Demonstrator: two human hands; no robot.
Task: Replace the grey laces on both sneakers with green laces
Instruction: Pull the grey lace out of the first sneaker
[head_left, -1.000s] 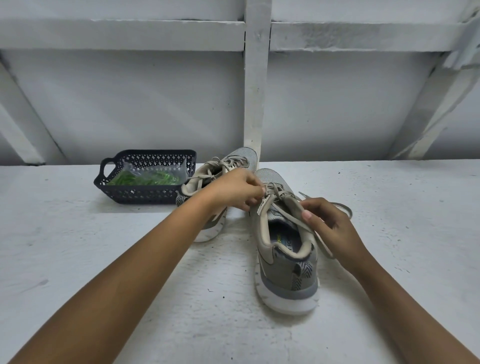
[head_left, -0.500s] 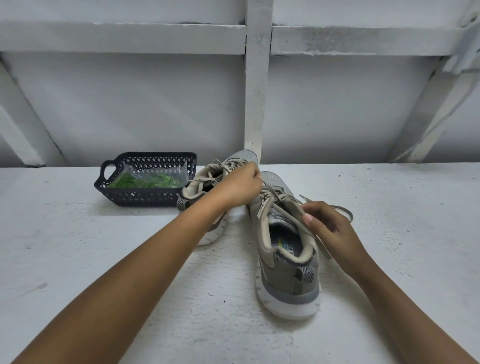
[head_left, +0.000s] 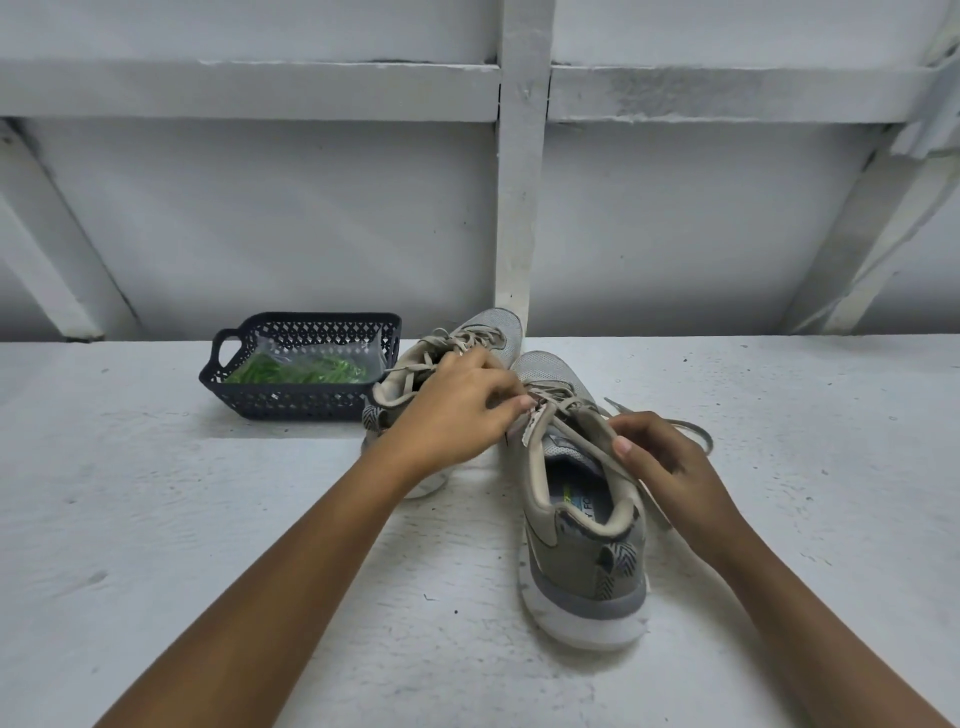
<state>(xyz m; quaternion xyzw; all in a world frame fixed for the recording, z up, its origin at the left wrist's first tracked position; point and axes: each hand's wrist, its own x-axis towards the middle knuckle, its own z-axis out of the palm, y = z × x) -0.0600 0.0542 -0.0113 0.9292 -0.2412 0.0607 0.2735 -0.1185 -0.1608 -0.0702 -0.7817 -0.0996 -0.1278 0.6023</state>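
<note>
Basket (head_left: 291, 408) holds bagged green laces (head_left: 296, 370); left hand (head_left: 457, 410) and right hand (head_left: 670, 462) seemingly pinch grey lace (head_left: 587, 434) on near sneaker (head_left: 582, 566).

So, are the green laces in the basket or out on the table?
In the basket. The green laces lie in a clear bag inside the dark basket, untouched.

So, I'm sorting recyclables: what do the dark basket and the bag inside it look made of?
Basket: likely moulded plastic, matt dark, given its regular diamond cut-outs and moulded handle. Bag: seemingly thin clear plastic film, glossy and crinkled; green laces show through.
</note>
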